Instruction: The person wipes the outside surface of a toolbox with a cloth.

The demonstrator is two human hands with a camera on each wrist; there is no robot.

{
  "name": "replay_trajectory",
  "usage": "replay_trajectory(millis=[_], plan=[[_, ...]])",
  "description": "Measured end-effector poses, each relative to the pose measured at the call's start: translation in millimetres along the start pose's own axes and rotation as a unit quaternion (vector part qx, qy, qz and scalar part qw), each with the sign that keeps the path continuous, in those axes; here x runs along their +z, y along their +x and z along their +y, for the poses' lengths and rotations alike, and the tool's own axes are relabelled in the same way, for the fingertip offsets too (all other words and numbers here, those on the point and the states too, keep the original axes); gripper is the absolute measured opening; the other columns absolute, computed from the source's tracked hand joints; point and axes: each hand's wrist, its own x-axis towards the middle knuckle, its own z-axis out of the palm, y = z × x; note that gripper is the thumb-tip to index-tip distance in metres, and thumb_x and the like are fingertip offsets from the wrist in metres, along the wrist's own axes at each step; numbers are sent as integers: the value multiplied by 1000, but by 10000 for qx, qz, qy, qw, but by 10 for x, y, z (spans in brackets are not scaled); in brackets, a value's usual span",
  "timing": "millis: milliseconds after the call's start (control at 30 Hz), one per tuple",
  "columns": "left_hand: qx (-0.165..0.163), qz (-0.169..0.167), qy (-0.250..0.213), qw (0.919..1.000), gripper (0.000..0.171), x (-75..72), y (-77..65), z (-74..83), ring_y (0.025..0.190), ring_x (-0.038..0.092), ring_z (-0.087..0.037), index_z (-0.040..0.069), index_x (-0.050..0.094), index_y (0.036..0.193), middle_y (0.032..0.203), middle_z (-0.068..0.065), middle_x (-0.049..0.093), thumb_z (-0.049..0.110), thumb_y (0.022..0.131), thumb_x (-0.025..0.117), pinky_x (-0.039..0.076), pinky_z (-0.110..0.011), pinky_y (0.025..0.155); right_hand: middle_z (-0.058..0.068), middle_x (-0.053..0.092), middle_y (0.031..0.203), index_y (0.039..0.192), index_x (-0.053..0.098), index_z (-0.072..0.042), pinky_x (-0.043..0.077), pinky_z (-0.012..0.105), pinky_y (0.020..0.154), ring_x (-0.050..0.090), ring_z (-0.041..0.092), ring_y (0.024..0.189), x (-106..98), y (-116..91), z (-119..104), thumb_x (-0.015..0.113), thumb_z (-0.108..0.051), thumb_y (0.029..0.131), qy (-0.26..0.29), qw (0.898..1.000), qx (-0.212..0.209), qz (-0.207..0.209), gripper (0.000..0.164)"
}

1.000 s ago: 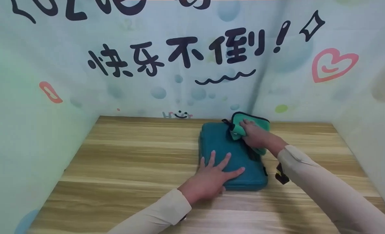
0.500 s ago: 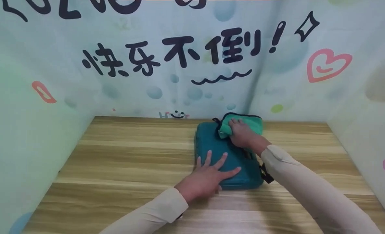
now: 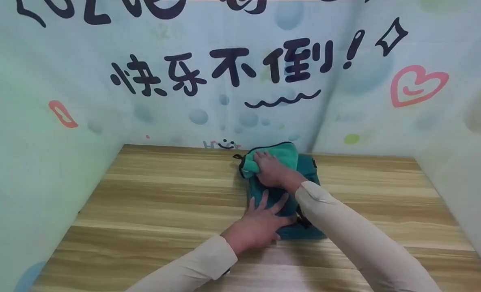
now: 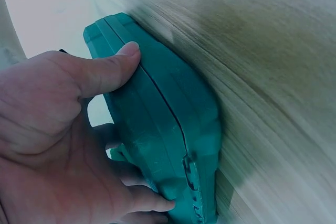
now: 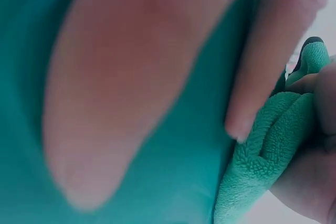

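A teal hard-shell case (image 3: 306, 167) lies flat on the wooden table. My left hand (image 3: 256, 228) rests on its near part with fingers spread over the lid; in the left wrist view the thumb (image 4: 107, 72) lies straight along the case's seamed side wall. Folded in the grip of my right hand (image 3: 273, 170) is a green cloth with dark edging (image 3: 284, 155), pressed on the far part of the lid. Its fluffy texture shows in the right wrist view, where the cloth (image 5: 273, 140) bunches beside blurred fingers. Part of the lid is hidden under hands and cloth.
The wooden table (image 3: 155, 202) extends to both sides of the case. A printed fabric backdrop (image 3: 183, 117) with large dark lettering stands right behind the table's far edge, and pale walls rise at left and right. A small black device (image 3: 303, 221) shows under the right sleeve.
My right hand has moved left with the cloth across the far part of the case, from its right side to its left edge. My left hand has stayed in place on the lid.
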Motion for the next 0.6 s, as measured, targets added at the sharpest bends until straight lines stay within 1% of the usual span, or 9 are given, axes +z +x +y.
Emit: replay_trajectory(millis=[133,200,267,400,467,600], plan=[[70,125,65,9999,57,18,-17,-36,149,6,-49,37,46,154,169,-2,11,32,101,66,23,-70,109,23,18,164,157,25,6,11,54,119,7,44,150,46,36,-96,47,-6,104,3,9992,-402,8,59],[117,184,114,9997,56,32,-9,-49,149,8,-49,37,47,153,169,-2,13,33,101,66,24,-69,109,21,20,164,157,28,4,10,54,119,6,43,150,66,41,-126,47,-4,103,13,9985,-538,-25,58],[127,230,111,9996,56,43,-4,-52,149,8,-48,39,46,153,169,-1,13,33,101,66,24,-69,109,18,21,165,157,30,2,9,54,119,4,41,151,82,31,-119,49,-4,103,77,9978,-652,-33,58],[88,215,70,9997,62,60,10,-51,149,6,-48,45,38,156,170,1,5,34,101,65,24,-68,110,16,18,166,158,29,1,8,53,119,3,38,152,119,-7,-15,53,-3,102,277,9952,-933,61,61],[64,208,90,9997,66,68,7,-45,149,6,-48,47,33,157,170,0,5,35,101,65,26,-68,109,15,17,166,159,28,0,8,53,119,3,36,152,132,-30,35,56,-3,101,358,9939,-1041,96,64],[21,237,300,9993,72,81,6,-28,148,7,-50,51,24,159,170,-3,8,37,101,65,31,-67,106,9,17,167,161,26,-6,9,50,120,3,31,153,121,-78,121,58,-5,100,444,9943,-972,55,68]])
